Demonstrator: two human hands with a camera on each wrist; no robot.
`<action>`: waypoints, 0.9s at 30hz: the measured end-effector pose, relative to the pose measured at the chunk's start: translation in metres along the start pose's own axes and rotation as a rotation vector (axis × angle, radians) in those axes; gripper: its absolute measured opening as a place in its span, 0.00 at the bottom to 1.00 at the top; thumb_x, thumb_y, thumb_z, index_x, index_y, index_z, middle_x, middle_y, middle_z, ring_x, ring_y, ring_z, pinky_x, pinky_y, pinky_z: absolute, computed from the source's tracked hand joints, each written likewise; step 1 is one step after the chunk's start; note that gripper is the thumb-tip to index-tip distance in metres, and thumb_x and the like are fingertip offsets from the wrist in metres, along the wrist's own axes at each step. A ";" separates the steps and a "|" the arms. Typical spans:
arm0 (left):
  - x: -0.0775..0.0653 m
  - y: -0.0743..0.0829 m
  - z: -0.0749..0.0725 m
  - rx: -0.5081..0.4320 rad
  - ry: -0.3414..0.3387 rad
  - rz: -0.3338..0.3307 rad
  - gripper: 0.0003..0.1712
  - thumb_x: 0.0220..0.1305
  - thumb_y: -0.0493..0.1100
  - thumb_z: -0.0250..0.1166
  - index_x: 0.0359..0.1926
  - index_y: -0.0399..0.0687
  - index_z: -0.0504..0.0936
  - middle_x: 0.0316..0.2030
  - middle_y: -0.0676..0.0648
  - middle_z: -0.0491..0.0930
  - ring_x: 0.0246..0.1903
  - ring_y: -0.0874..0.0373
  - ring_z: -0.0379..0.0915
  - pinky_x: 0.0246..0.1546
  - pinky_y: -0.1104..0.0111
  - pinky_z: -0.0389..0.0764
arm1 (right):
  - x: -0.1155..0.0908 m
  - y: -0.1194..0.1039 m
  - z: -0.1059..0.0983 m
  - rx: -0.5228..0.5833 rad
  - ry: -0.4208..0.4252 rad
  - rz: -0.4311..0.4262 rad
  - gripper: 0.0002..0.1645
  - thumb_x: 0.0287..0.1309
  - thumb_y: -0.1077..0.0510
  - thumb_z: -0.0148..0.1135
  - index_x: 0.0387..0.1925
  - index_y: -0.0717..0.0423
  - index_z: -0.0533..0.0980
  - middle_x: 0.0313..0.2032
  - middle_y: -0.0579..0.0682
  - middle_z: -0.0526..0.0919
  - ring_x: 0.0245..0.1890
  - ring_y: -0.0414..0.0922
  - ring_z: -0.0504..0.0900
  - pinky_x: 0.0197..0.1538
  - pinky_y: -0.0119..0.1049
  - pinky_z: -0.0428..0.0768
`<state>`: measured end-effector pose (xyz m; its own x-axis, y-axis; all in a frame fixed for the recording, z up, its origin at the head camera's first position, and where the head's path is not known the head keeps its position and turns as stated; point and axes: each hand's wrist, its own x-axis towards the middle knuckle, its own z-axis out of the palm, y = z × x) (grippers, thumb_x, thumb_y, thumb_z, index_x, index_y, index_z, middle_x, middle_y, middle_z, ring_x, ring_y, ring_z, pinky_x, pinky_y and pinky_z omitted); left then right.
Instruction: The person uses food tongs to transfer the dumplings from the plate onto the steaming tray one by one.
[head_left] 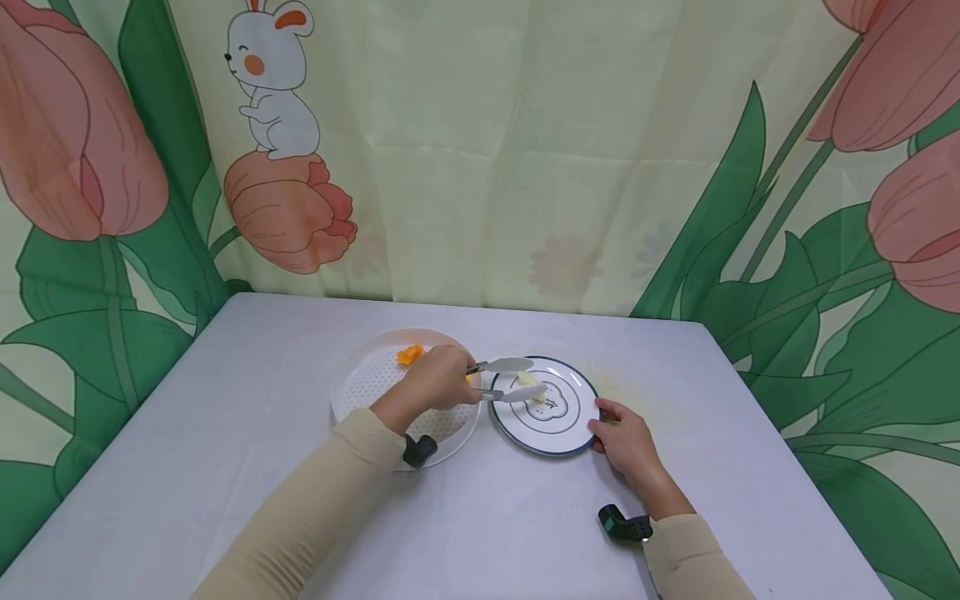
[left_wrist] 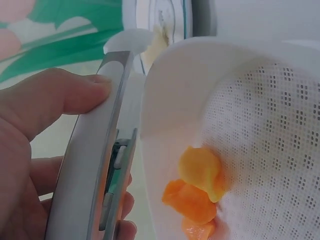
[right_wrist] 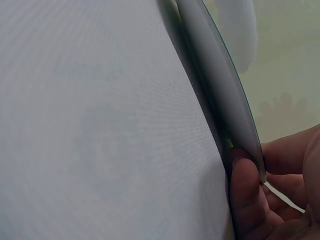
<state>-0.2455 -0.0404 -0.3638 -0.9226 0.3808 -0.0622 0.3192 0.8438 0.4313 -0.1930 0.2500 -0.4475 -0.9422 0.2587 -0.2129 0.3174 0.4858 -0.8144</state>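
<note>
My left hand [head_left: 438, 377] grips a pair of metal tongs [left_wrist: 87, 150] with pale tips, its thumb pressed along one arm in the left wrist view. The two tips stand apart over the left part of a white plate [head_left: 551, 437] with a dark blue rim and line drawing. Small pale yellow pieces [head_left: 528, 379] lie on the plate near the tips. My right hand [head_left: 630, 437] pinches the plate's right rim between thumb and fingers, as the right wrist view also shows.
Left of the plate, under my left hand, is a round white perforated tray [head_left: 358, 400]. Near its edge lie a yellow piece [left_wrist: 199, 167] and orange pieces [left_wrist: 192, 202]. A white cloth covers the table [head_left: 480, 533]; a printed curtain [head_left: 487, 167] hangs behind it.
</note>
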 end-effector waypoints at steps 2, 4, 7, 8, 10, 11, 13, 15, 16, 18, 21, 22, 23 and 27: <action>0.000 0.002 -0.001 0.011 -0.001 -0.008 0.08 0.54 0.45 0.73 0.28 0.47 0.83 0.23 0.50 0.73 0.27 0.55 0.68 0.25 0.68 0.66 | 0.000 0.000 0.000 0.003 0.001 0.001 0.32 0.71 0.60 0.56 0.72 0.60 0.63 0.68 0.65 0.65 0.47 0.52 0.78 0.38 0.28 0.80; 0.000 0.003 -0.002 0.024 -0.001 -0.015 0.09 0.53 0.44 0.73 0.24 0.47 0.82 0.21 0.51 0.70 0.26 0.55 0.67 0.24 0.68 0.64 | 0.000 0.000 0.001 0.005 0.001 0.000 0.32 0.71 0.60 0.56 0.72 0.60 0.64 0.67 0.65 0.66 0.46 0.52 0.78 0.38 0.28 0.80; -0.001 0.005 -0.002 0.045 0.006 -0.020 0.12 0.52 0.44 0.73 0.21 0.47 0.79 0.19 0.51 0.66 0.24 0.55 0.65 0.22 0.68 0.62 | 0.000 0.000 0.001 0.009 0.001 0.004 0.32 0.70 0.60 0.57 0.72 0.59 0.64 0.67 0.64 0.66 0.45 0.51 0.78 0.38 0.28 0.80; -0.001 0.005 -0.002 0.051 0.009 -0.017 0.12 0.52 0.44 0.73 0.20 0.47 0.79 0.18 0.51 0.66 0.24 0.55 0.65 0.22 0.68 0.62 | 0.000 0.001 0.001 0.011 0.001 0.003 0.32 0.70 0.60 0.56 0.72 0.60 0.64 0.67 0.64 0.66 0.45 0.51 0.78 0.38 0.28 0.80; -0.002 0.006 -0.002 0.062 0.013 -0.002 0.12 0.52 0.44 0.73 0.21 0.46 0.80 0.18 0.52 0.66 0.23 0.55 0.65 0.22 0.68 0.62 | 0.001 0.001 0.001 0.013 0.002 0.001 0.32 0.70 0.60 0.56 0.72 0.60 0.64 0.67 0.64 0.66 0.45 0.51 0.78 0.39 0.30 0.81; -0.002 0.006 -0.001 0.064 0.017 0.005 0.10 0.52 0.44 0.73 0.22 0.46 0.81 0.18 0.52 0.67 0.24 0.55 0.65 0.22 0.68 0.62 | 0.001 0.002 0.000 0.015 0.002 0.003 0.32 0.70 0.60 0.56 0.72 0.59 0.64 0.68 0.64 0.66 0.45 0.51 0.78 0.40 0.31 0.81; -0.003 0.006 -0.001 0.065 0.024 0.019 0.08 0.53 0.45 0.73 0.28 0.45 0.86 0.20 0.52 0.71 0.25 0.55 0.67 0.24 0.68 0.64 | 0.002 0.002 0.000 0.017 0.003 0.003 0.32 0.70 0.60 0.56 0.72 0.60 0.64 0.68 0.64 0.65 0.45 0.51 0.78 0.40 0.32 0.81; -0.003 0.007 0.000 0.060 0.028 0.023 0.11 0.54 0.45 0.73 0.36 0.44 0.88 0.24 0.52 0.76 0.28 0.55 0.69 0.25 0.69 0.66 | 0.002 0.002 0.001 0.019 0.003 0.006 0.32 0.70 0.61 0.56 0.72 0.60 0.63 0.68 0.65 0.65 0.45 0.51 0.78 0.40 0.32 0.81; -0.004 0.007 0.000 0.056 0.029 0.021 0.13 0.55 0.45 0.73 0.39 0.43 0.89 0.27 0.52 0.77 0.29 0.55 0.69 0.26 0.69 0.67 | 0.002 0.002 0.001 0.020 0.004 0.009 0.32 0.70 0.61 0.56 0.72 0.60 0.63 0.68 0.65 0.65 0.45 0.50 0.78 0.40 0.32 0.81; -0.004 0.008 -0.001 0.054 0.032 0.019 0.17 0.55 0.45 0.73 0.45 0.43 0.89 0.31 0.52 0.80 0.32 0.54 0.71 0.28 0.68 0.70 | 0.002 0.002 0.001 0.020 0.006 0.012 0.32 0.70 0.61 0.56 0.72 0.60 0.64 0.68 0.65 0.65 0.43 0.50 0.79 0.39 0.31 0.81; -0.006 0.009 -0.002 0.050 0.043 0.016 0.20 0.56 0.45 0.73 0.49 0.43 0.88 0.37 0.50 0.83 0.34 0.54 0.71 0.30 0.68 0.71 | 0.003 0.002 0.001 0.022 0.005 0.017 0.32 0.70 0.61 0.57 0.72 0.60 0.64 0.67 0.65 0.66 0.41 0.49 0.79 0.38 0.30 0.81; -0.007 0.009 -0.003 0.046 0.048 0.016 0.21 0.55 0.45 0.73 0.50 0.43 0.88 0.38 0.50 0.83 0.35 0.54 0.71 0.31 0.68 0.72 | 0.003 0.002 0.001 0.021 0.006 0.017 0.32 0.70 0.60 0.57 0.72 0.60 0.64 0.66 0.64 0.67 0.41 0.49 0.79 0.38 0.30 0.80; -0.008 0.009 -0.004 0.040 0.054 0.020 0.21 0.55 0.45 0.73 0.50 0.43 0.87 0.39 0.50 0.83 0.35 0.54 0.71 0.31 0.68 0.72 | 0.003 0.002 0.001 0.021 0.006 0.016 0.32 0.70 0.60 0.57 0.72 0.59 0.64 0.66 0.64 0.67 0.41 0.49 0.79 0.38 0.30 0.80; -0.013 0.006 -0.007 -0.002 0.084 0.026 0.18 0.55 0.44 0.73 0.47 0.43 0.88 0.36 0.50 0.81 0.34 0.55 0.71 0.29 0.69 0.72 | 0.003 0.003 0.001 0.017 0.006 0.003 0.32 0.70 0.61 0.56 0.72 0.60 0.63 0.67 0.65 0.66 0.42 0.49 0.79 0.38 0.31 0.81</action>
<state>-0.2327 -0.0429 -0.3537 -0.9288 0.3698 0.0245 0.3432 0.8330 0.4340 -0.1954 0.2512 -0.4509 -0.9407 0.2647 -0.2120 0.3180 0.4710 -0.8228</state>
